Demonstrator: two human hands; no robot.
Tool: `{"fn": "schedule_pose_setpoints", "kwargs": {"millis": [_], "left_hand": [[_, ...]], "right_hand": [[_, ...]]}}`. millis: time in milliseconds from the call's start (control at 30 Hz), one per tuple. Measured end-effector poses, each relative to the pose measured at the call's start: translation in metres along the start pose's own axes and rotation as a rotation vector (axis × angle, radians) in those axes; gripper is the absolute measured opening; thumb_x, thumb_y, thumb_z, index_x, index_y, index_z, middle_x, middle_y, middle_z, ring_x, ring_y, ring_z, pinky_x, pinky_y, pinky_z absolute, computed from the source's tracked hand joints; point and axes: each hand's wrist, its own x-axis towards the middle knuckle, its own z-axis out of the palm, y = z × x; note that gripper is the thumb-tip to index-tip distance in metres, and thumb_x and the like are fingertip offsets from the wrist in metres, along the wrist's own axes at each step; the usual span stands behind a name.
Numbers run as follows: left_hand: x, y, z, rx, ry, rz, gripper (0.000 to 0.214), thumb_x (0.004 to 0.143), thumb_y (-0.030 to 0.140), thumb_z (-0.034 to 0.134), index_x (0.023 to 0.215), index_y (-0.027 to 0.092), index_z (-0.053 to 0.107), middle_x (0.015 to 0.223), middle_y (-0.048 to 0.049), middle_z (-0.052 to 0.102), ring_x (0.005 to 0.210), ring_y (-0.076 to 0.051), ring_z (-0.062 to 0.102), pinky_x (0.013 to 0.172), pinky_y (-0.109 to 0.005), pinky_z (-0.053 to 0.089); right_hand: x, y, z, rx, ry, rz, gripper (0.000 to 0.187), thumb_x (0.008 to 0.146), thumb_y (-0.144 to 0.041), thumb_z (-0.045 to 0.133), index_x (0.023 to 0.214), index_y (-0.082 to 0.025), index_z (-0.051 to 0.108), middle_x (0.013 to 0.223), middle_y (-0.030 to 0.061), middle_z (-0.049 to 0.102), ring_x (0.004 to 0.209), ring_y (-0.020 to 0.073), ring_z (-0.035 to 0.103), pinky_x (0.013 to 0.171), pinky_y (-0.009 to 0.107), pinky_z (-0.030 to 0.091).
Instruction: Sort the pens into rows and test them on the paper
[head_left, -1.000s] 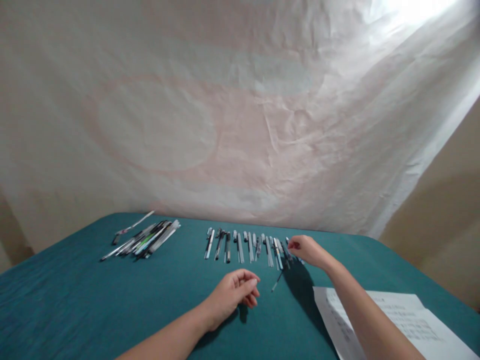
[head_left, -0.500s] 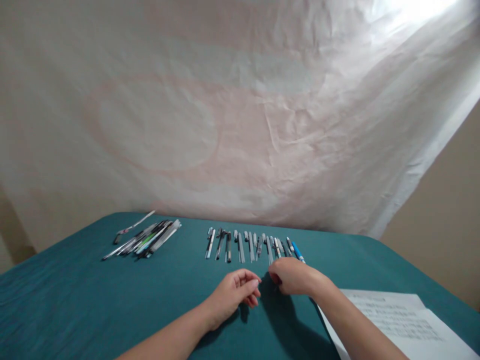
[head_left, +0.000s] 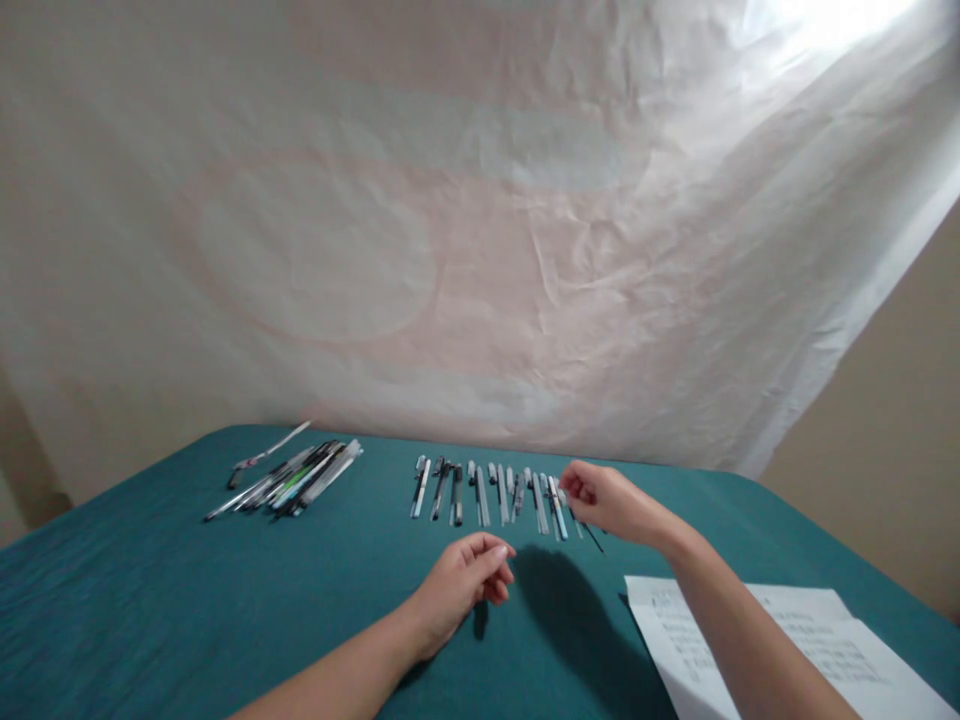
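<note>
My right hand (head_left: 596,497) is over the right end of a row of pens and pen parts (head_left: 481,495). Its fingers are pinched together, and what is between them, if anything, is hidden. A thin dark stick (head_left: 592,538) pokes out below the fingers on the cloth. Just left of this hand lies a pale blue and white pen (head_left: 558,508). In front of the row, my left hand (head_left: 472,575) hovers slightly above the table. Its fingers curl in with the thumb against the index finger, and nothing shows in them.
A pile of pens (head_left: 300,480), one with green, lies at the left. Behind it is a thin white stick with a dark end (head_left: 262,457). Printed paper sheets (head_left: 675,640) lie at the right under my forearm. A pale sheet (head_left: 450,250) hangs behind the teal-covered table (head_left: 187,600).
My right hand has moved up and to the right, from in front of the row to over its right end, hiding the blue pen there. My left hand has barely shifted.
</note>
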Motion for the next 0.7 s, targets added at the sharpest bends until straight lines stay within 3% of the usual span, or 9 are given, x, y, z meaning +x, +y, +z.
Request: {"fn": "schedule_pose_setpoints", "kwargs": {"millis": [200,333,500,700], "left_hand": [[0.000,0.000,-0.001,0.002,-0.003,-0.022,0.030,0.074,0.040,0.057,0.085,0.013,0.055,0.066,-0.0005,0.057,0.052,-0.008,0.052,0.053,-0.021,0.038],[0.000,0.001,0.000,0.005,-0.002,-0.024,0.028,0.074,0.039,0.057,0.084,0.013,0.055,0.066,-0.0004,0.056,0.052,-0.008,0.052,0.053,-0.021,0.038],[-0.001,0.002,0.001,0.009,-0.005,-0.019,0.027,0.075,0.038,0.056,0.084,0.013,0.055,0.067,-0.0007,0.057,0.053,-0.008,0.052,0.054,-0.021,0.038],[-0.001,0.002,0.001,0.008,-0.015,-0.023,0.027,0.075,0.038,0.056,0.084,0.013,0.055,0.067,-0.0006,0.057,0.053,-0.008,0.052,0.054,-0.021,0.038]], "right_hand": [[0.009,0.082,-0.007,-0.012,0.370,0.258,0.033,0.070,-0.023,0.046,0.100,-0.014,0.055,0.060,-0.0017,0.057,0.051,0.0109,0.052,0.053,0.021,0.041],[0.007,0.109,-0.007,-0.004,0.503,0.409,0.030,0.075,-0.030,0.043,0.095,-0.013,0.057,0.069,0.0052,0.065,0.058,0.0139,0.061,0.054,0.021,0.045],[0.002,0.114,-0.012,-0.084,0.467,0.495,0.024,0.072,-0.034,0.047,0.076,-0.014,0.061,0.069,0.0072,0.067,0.058,0.0154,0.062,0.053,0.022,0.042],[0.000,0.110,-0.012,-0.153,0.247,0.562,0.009,0.062,-0.021,0.056,0.059,-0.015,0.061,0.055,0.0035,0.064,0.057,0.0154,0.060,0.051,0.020,0.038]]}}
